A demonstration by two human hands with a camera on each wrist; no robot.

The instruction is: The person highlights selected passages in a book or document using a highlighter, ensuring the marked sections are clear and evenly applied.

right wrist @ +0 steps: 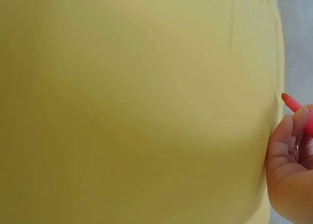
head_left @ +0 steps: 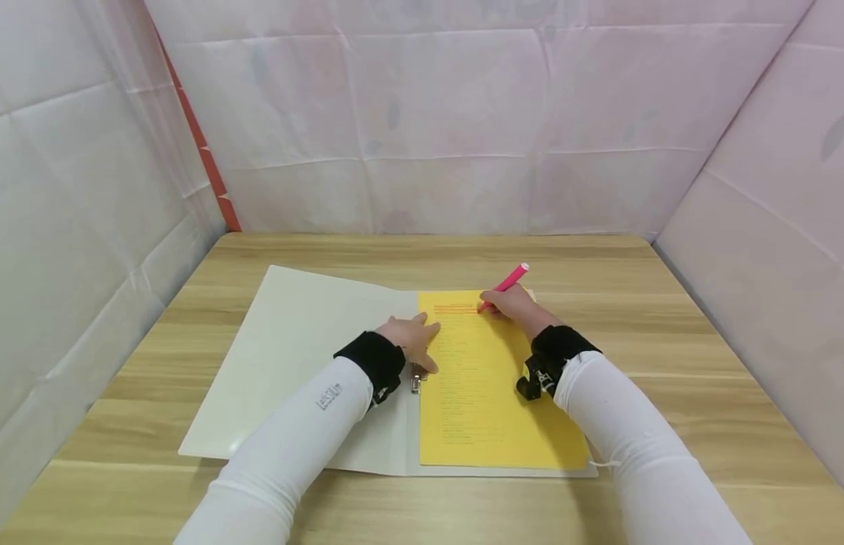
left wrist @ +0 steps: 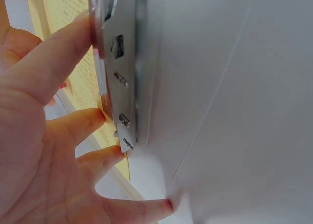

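The right hand (head_left: pixel 513 306) pinches a pink highlighter (head_left: pixel 505 286), fingers curled round its barrel, with the tip down on the upper lines of a yellow sheet (head_left: pixel 490 401); a few of those top lines already carry pink-orange marking. In the right wrist view the highlighter's tip (right wrist: pixel 286 98) sits at the paper's edge beside the curled fingers (right wrist: pixel 283 141), though the paper itself is a blurred yellow field. The left hand (head_left: pixel 413 341) lies flat with its fingers spread and straight, pressing on the sheet's left margin just beside the metal clip (head_left: pixel 416 378) of an open white folder (head_left: pixel 292 356). The left wrist view shows that clip (left wrist: pixel 122 77) as a thin, shiny steel strip with small prongs and slots, the fingertips (left wrist: pixel 95 119) touching along it. The folder is smooth, matte card, lying open on a pale wood-grain table (head_left: pixel 667 318); the printed yellow sheet fills its right half.
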